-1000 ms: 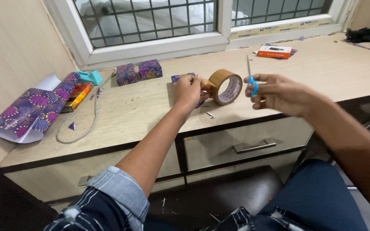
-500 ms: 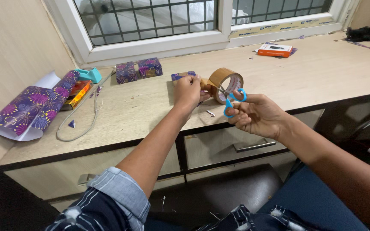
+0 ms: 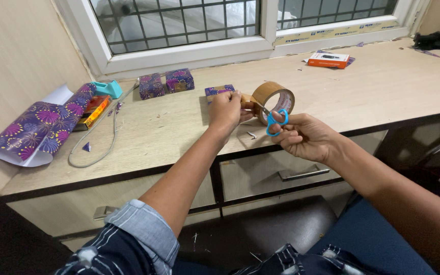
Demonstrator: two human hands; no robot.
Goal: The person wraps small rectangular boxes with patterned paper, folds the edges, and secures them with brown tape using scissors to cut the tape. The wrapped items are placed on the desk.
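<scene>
My left hand (image 3: 226,110) pinches the pulled-out end of a roll of brown packing tape (image 3: 276,95) that stands on edge on the wooden counter (image 3: 383,86). Behind that hand lies a small box wrapped in purple patterned paper (image 3: 217,90), partly hidden by it. My right hand (image 3: 304,136) holds blue-handled scissors (image 3: 275,121), fingers through the loops. The blades point up and left at the strip of tape between my left hand and the roll.
Two more purple-wrapped boxes (image 3: 165,83) stand near the window. A sheet of purple wrapping paper (image 3: 36,130), a teal tape dispenser (image 3: 107,89), an orange packet (image 3: 91,112) and a grey cord (image 3: 105,145) lie at left. An orange box (image 3: 328,60) sits at the back right. Drawers run below the counter.
My right hand has come down and left from mid-air, turning the scissors so the blades reach the tape strip. My left hand and the roll have hardly moved.
</scene>
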